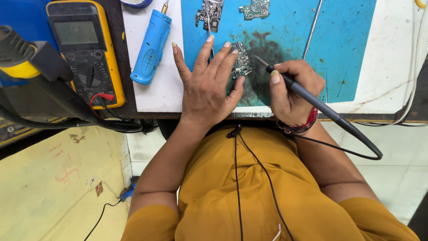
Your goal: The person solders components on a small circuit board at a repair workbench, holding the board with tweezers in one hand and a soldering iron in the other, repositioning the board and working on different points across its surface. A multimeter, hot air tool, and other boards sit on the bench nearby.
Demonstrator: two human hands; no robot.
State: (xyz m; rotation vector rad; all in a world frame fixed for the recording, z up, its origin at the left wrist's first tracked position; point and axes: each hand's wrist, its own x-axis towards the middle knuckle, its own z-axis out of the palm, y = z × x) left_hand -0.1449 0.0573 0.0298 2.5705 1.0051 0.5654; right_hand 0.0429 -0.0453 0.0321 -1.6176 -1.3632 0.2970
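Observation:
My left hand (207,80) lies flat on the blue work mat (343,49), its fingertips pressing on a small dark circuit board (241,62). My right hand (292,91) grips a black soldering iron (312,100) like a pen. The iron's metal tip points up-left, close to the board's right edge. The iron's black cord loops off toward the lower right.
Two more circuit boards (209,13) (255,9) lie at the mat's far edge, with a thin metal rod (312,27) beside them. A blue handheld tool (151,47) rests on the white bench top. A yellow multimeter (84,49) and a hot-air handle (18,53) sit left.

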